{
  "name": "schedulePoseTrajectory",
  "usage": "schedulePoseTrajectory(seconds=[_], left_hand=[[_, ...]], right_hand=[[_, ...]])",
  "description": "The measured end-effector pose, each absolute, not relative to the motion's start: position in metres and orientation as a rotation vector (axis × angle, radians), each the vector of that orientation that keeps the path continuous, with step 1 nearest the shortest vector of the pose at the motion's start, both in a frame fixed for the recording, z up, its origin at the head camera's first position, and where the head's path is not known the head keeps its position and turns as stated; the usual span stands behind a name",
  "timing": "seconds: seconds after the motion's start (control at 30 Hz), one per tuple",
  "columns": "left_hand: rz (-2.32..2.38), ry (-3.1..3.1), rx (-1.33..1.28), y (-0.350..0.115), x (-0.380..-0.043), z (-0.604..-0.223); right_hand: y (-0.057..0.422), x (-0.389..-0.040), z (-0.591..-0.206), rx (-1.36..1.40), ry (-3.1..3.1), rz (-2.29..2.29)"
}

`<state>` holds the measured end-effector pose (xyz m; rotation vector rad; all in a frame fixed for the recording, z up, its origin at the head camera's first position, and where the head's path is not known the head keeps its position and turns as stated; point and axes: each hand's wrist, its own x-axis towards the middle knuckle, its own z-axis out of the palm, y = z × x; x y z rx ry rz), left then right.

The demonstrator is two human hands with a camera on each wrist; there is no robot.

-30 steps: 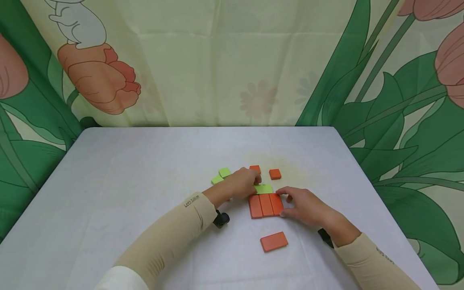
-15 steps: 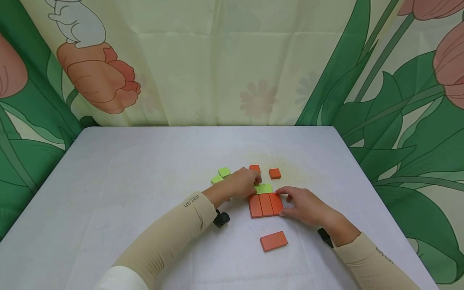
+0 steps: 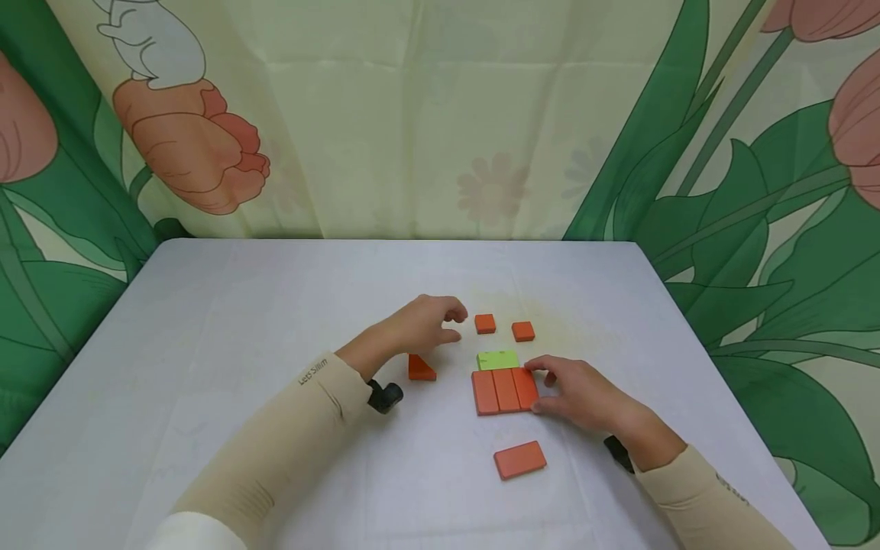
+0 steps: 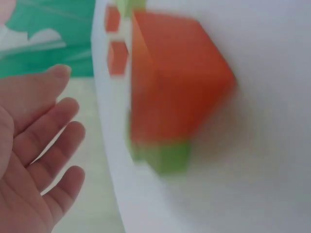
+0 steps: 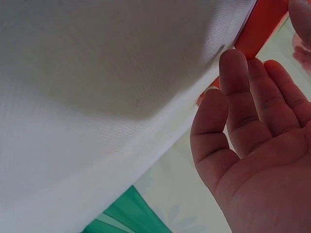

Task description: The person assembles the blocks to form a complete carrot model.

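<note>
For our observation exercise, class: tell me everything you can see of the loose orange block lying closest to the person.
The loose orange block is a plain, flat rectangle with straight edges and a smooth-looking top; its material is uncertain. It lies flat on the white tabletop, slightly slanted, its right end a little farther from the person than its left. It sits on the near side of the row of three orange blocks, apart from them. Neither the left hand nor the right hand touches it.

A white-covered table [image 3: 241, 321] stands before a creased, pale-yellow fabric backdrop [image 3: 371, 153] printed with pink tulips [image 3: 868, 114] and broad green leaves [image 3: 742, 221].
</note>
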<state>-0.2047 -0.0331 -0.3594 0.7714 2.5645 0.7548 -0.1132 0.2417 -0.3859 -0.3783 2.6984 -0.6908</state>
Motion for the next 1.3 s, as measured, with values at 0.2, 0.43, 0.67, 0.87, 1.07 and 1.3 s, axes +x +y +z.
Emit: schedulePoseTrajectory(seconds=[0.2,0.43,0.67,0.87,1.07,1.3], left_hand=[[0.747,2.608,0.665,-0.075,-0.212,-0.367],[0.734,2.583,0.671,-0.093,-0.212,-0.378],[0.756,2.568,0.669,-0.096,-0.213,-0.388],[0.725,2.628,0.599,-0.098,-0.213,-0.39],[0.786,2.62,0.587,-0.1,-0.213,-0.392],[0.855,2.559,0.644,-0.098,-0.214,-0.395]], right_hand=[[0.241,-0.112,-0.386,-0.374,2.696,-0.698],[0.242,-0.111,-0.387,-0.375,2.698,-0.705],[0.243,-0.112,-0.386,-0.388,2.693,-0.708],[0.242,-0.113,-0.386,-0.377,2.697,-0.705],[0.243,-0.113,-0.387,-0.369,2.701,-0.698],[0.244,-0.113,-0.388,-0.378,2.704,-0.703]])
